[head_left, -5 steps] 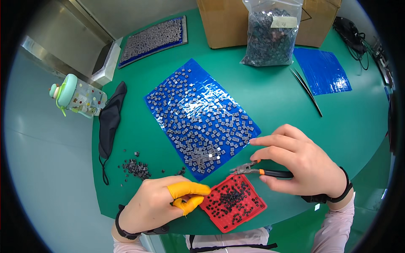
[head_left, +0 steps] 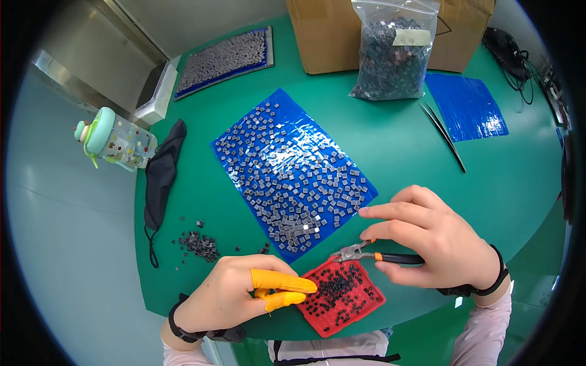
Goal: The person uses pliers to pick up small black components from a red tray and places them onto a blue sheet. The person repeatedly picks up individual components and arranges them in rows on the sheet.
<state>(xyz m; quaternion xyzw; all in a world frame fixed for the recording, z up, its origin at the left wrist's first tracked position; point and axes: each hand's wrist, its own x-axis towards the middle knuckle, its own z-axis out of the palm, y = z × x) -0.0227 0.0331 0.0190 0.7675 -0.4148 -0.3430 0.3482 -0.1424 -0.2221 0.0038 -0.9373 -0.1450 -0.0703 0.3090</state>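
Observation:
My left hand (head_left: pixel 229 293) has yellow finger cots on the thumb and index finger. Those two fingers are drawn together in a pinch above the left part of a red tray (head_left: pixel 325 329); anything between them is too small to make out. Many small black pieces (head_left: pixel 336 290) lie scattered in the tray, densest near its middle. In my right hand (head_left: pixel 430 244) is a pair of cutting pliers (head_left: pixel 397 258) with black and orange handles. Its metal jaws point left, over the tray's far edge. The right index finger reaches out near the corner of a blue film sheet (head_left: pixel 326 137).
Small grey squares cover much of the blue sheet. Dark loose bits (head_left: pixel 200 245) form a pile at left, near a black mask (head_left: pixel 162 183) and a bottle (head_left: pixel 125 143). Tweezers (head_left: pixel 445 140) lie at right. A bag of pieces (head_left: pixel 390 70) stands before a cardboard box (head_left: pixel 323 36).
My left hand has moved right, its yellow-covered fingertips now farther over the red tray. The right hand keeps the pliers, which are slightly lower in view.

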